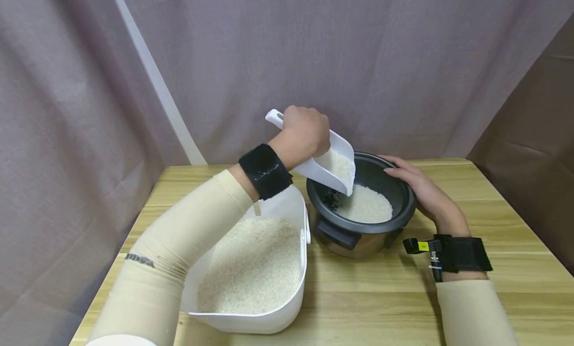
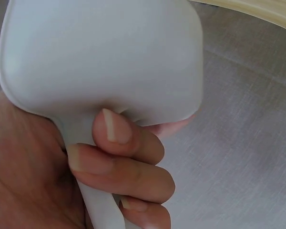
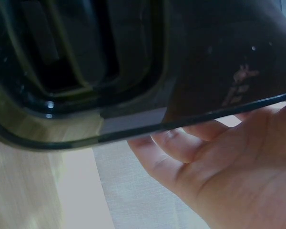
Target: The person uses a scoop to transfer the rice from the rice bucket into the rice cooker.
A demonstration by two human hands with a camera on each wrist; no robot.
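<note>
My left hand (image 1: 302, 134) grips the handle of a white plastic scoop (image 1: 334, 164), tilted mouth-down over a dark rice cooker pot (image 1: 405, 199). White rice lies in the scoop and in a heap (image 1: 365, 204) on the pot's bottom. In the left wrist view my fingers (image 2: 128, 164) curl round the scoop (image 2: 100, 52) at its handle. My right hand (image 1: 414, 184) rests against the pot's right rim with fingers fairly straight; the right wrist view shows the fingers (image 3: 181, 145) under the dark rim (image 3: 133, 129).
A white tub (image 1: 298, 306) full of rice sits at front left, touching the pot's side. All stands on a wooden table (image 1: 493, 211). Grey curtain hangs behind and to the left; brown cloth at right.
</note>
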